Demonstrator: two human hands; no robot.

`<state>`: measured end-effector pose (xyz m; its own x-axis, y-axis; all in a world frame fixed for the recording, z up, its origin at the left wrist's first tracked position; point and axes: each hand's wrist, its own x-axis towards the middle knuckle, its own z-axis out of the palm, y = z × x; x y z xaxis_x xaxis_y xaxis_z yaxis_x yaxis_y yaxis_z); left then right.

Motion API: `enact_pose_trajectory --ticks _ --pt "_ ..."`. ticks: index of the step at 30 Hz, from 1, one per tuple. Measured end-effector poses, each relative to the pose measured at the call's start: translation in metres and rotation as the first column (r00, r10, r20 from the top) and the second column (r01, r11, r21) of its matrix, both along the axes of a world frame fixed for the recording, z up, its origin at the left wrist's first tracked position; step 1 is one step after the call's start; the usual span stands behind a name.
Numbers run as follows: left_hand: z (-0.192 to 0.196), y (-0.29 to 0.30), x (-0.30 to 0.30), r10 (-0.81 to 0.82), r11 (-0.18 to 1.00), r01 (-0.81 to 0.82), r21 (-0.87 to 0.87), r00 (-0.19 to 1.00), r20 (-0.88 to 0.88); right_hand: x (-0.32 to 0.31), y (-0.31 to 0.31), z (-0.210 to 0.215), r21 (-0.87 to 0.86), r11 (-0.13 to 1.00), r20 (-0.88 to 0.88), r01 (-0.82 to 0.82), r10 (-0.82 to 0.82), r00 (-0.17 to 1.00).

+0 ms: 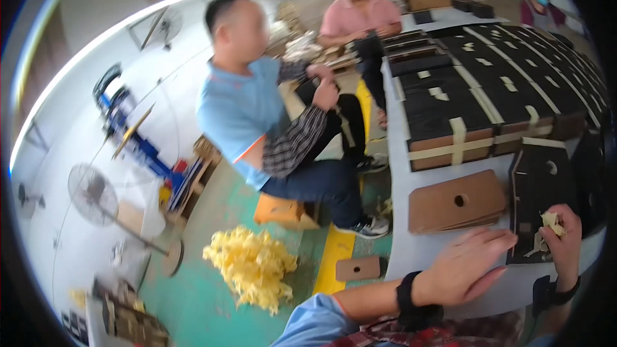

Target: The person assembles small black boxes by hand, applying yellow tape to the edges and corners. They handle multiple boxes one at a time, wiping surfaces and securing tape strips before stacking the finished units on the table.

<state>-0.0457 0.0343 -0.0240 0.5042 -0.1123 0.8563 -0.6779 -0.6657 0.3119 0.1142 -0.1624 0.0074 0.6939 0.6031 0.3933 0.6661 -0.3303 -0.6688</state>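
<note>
My left hand (464, 266) is held over the near edge of the table, fingers stretched out and nothing in them. It hovers left of a black board (538, 183) that has a round hole and a strip of pale tape along its far end. My right hand (568, 244) is closed on crumpled masking tape (551, 223), with a loose scrap hanging over the board's near end. Just beyond my left hand lies a stack of brown boards (437, 204) with rounded corners and a hole in the middle.
Rows of black-topped boxes (443, 106) bound with pale tape cover the table's far side. A seated co-worker (244, 109) in light blue works at the left; another in pink (360, 9) sits beyond. On the green floor are a yellow tape heap (250, 266) and a brown board (358, 268).
</note>
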Motion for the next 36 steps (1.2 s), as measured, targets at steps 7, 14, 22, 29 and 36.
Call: enact_pose_trajectory --ticks 7,14,22,29,36 --pt "-0.009 0.015 -0.043 -0.033 0.998 0.043 -0.047 0.982 0.183 -0.028 0.007 -0.039 0.142 0.99 -0.067 -0.003 0.013 0.998" --pt "-0.011 0.0 -0.041 -0.008 0.995 0.043 -0.093 0.939 0.344 -0.031 0.006 -0.043 0.11 0.993 -0.073 0.031 -0.023 0.997" --pt "-0.023 -0.016 -0.016 -0.157 0.987 0.161 -0.021 0.979 0.133 -0.028 0.004 -0.048 0.187 0.982 -0.121 -0.003 0.026 0.992" --pt "-0.004 0.023 -0.038 -0.053 0.983 0.072 0.168 0.992 -0.112 -0.031 0.006 -0.044 0.192 0.981 -0.085 -0.026 0.043 0.995" --pt "-0.013 0.057 -0.045 0.569 0.619 -0.491 -0.612 0.818 -0.081 -0.03 0.004 -0.047 0.209 0.978 -0.175 -0.018 0.056 0.983"
